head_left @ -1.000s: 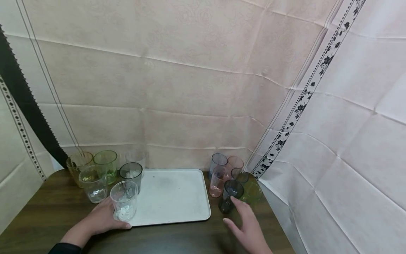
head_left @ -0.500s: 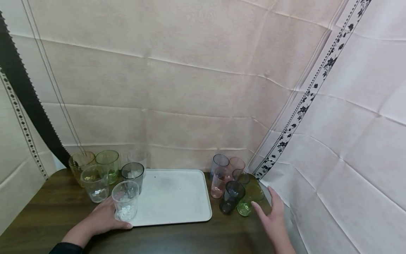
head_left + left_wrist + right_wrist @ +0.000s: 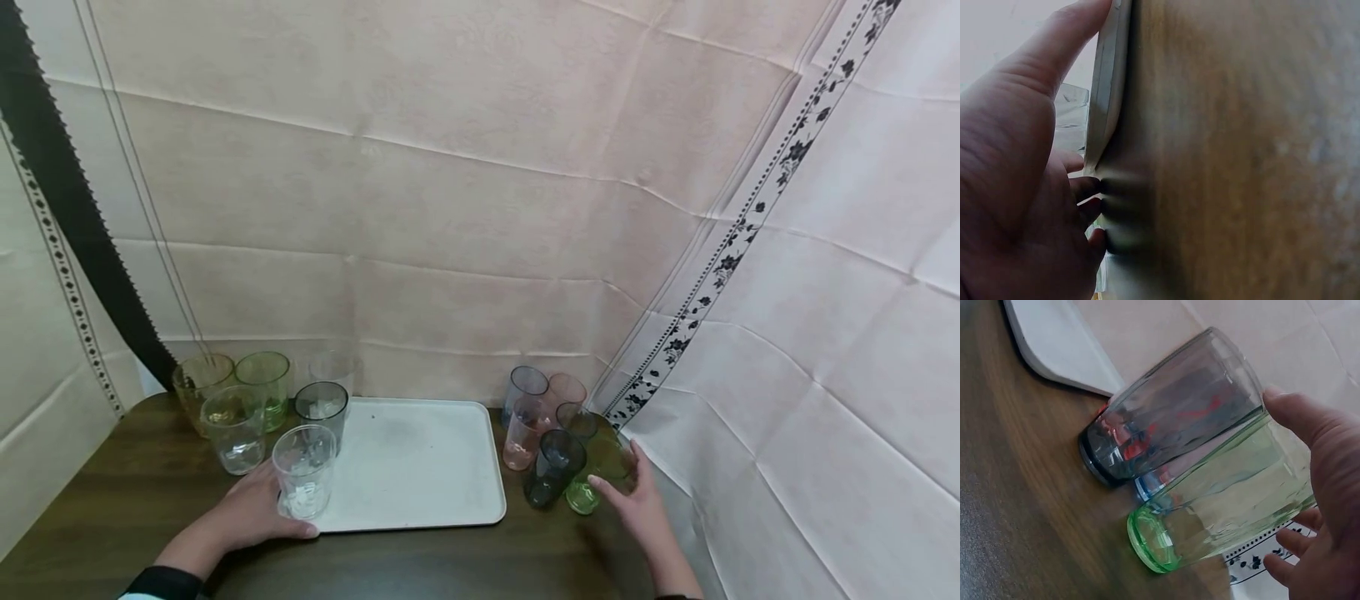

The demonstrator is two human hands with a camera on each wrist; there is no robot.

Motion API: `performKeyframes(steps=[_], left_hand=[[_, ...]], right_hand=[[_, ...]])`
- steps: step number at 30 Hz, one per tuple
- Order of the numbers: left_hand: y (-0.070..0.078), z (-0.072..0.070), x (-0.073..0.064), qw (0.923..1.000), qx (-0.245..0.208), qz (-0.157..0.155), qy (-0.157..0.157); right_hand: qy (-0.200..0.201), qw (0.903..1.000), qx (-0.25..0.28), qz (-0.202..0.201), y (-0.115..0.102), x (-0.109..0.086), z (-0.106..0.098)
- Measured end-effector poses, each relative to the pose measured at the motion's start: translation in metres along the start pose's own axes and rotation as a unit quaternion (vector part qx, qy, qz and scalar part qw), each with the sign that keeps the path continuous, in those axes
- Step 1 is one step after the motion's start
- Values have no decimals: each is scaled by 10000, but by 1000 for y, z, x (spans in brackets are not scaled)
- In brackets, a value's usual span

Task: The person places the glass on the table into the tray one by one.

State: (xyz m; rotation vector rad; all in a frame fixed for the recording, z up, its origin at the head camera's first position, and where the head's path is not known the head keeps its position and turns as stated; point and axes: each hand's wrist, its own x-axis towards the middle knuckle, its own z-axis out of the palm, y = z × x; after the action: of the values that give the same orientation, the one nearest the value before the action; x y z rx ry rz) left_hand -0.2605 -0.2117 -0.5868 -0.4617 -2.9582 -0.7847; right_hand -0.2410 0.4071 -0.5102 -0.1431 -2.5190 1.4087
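Note:
In the head view a white tray [image 3: 420, 467] lies on the table. My left hand [image 3: 251, 512] grips its front left corner, thumb along the front edge; the left wrist view shows the thumb on the tray's rim [image 3: 1107, 81] and the fingertips low at its side. A clear glass [image 3: 303, 475] stands at that corner, overlapping the fingers. On the right, my right hand [image 3: 637, 500] holds a tall green glass [image 3: 1222, 500], thumb near its rim and fingers round the far side. A dark grey glass [image 3: 1172, 406] stands tilted-looking beside it in the right wrist view.
Behind the dark glass stand pink [image 3: 522, 437] and bluish [image 3: 525, 387] glasses. At the left are an amber glass [image 3: 197, 387], a green tumbler [image 3: 264, 387], another clear glass [image 3: 234, 425] and a smoky glass [image 3: 322, 408]. A pale cloth [image 3: 480, 208] hangs behind the table.
My right hand has moved from the dark glass out to the right, then in around the green glass. The left hand stays on the tray corner. The head view has shifted slightly.

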Motion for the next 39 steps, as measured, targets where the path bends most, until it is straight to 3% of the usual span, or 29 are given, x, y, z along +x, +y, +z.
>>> performKeyframes(steps=[8, 18, 25, 35, 39], left_hand=[[3, -2, -1, 10000, -6, 7, -6], [7, -8, -1, 9997, -128, -103, -202], [4, -7, -1, 9995, -206, -89, -233], [4, -8, -1, 9992, -218, -132, -309], [3, -7, 0, 9993, -205, -124, -299]], right_hand=[[85, 9996, 267, -11, 11, 6, 4], [399, 9979, 507, 40, 7, 2, 5], [499, 9974, 510, 24, -14, -9, -5], [402, 9985, 28, -363, -52, -34, -24], [428, 9967, 138, -676, -65, -47, -26]])
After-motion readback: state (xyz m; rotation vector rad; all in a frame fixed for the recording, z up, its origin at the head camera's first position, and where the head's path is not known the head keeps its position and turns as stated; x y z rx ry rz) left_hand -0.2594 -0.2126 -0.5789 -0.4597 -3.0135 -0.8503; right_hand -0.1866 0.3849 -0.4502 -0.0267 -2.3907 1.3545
